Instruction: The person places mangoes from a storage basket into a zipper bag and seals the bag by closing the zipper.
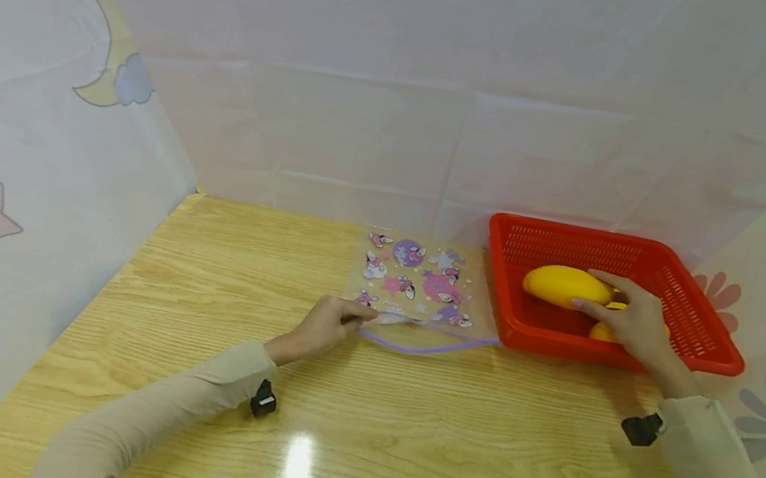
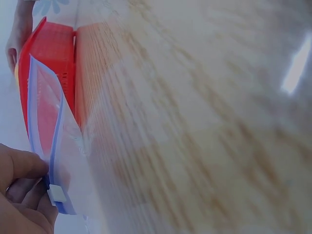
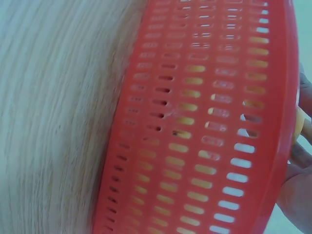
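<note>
My left hand (image 1: 329,326) pinches the left corner of a clear zip bag (image 1: 424,284) printed with pink and purple figures. In the left wrist view the bag's mouth gapes between its purple seal strips, and a white slider (image 2: 58,193) sits beside the fingers. Inside a red plastic basket (image 1: 556,342), my right hand (image 1: 640,326) grips a long yellow mango (image 1: 563,287) at its right end, thumb in front and fingers behind. Another yellow-orange fruit (image 1: 601,332) lies under that hand, partly hidden. From the right wrist, the basket wall hides most of the fruit.
The basket stands at the back right of the wooden table (image 1: 353,420), right beside the bag. A pale cloth wall (image 1: 368,144) rises behind the table, with printed side walls left and right.
</note>
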A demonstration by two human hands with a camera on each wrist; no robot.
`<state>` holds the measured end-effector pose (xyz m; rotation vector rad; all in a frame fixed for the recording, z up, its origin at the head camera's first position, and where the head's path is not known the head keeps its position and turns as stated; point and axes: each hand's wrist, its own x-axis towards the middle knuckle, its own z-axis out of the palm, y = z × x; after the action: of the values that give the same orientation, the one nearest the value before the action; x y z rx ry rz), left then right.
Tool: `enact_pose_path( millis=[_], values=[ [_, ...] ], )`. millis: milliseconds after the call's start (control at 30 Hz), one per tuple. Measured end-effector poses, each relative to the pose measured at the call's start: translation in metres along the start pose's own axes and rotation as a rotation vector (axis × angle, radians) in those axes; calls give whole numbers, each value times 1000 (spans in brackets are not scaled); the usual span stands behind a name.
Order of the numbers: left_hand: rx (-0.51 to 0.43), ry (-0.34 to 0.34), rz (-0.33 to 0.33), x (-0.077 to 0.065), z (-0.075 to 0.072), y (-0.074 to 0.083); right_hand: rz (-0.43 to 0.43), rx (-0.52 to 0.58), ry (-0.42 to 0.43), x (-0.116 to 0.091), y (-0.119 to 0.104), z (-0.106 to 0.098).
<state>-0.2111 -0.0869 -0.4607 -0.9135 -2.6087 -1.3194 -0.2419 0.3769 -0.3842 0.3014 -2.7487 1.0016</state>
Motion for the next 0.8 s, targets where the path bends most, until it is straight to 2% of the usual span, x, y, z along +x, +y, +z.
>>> enact_pose_path(
  millis=[167, 300, 500, 667, 800],
  values=[
    [-74, 12, -41, 1, 0, -2, 6, 15, -21, -3, -10, -1],
    [-176, 8, -74, 0, -1, -1, -27, 22, -4, -5, -16, -1],
    [-305, 11, -68, -2, -9, 16, -90, 45, 31, -7, -24, 1],
    [-294, 9, -77, -3, -14, 31, -129, 102, 49, -13, -43, 1],
    [-259, 26, -94, -2, -14, 33, -152, 143, 55, -20, -63, 1]
  ],
)
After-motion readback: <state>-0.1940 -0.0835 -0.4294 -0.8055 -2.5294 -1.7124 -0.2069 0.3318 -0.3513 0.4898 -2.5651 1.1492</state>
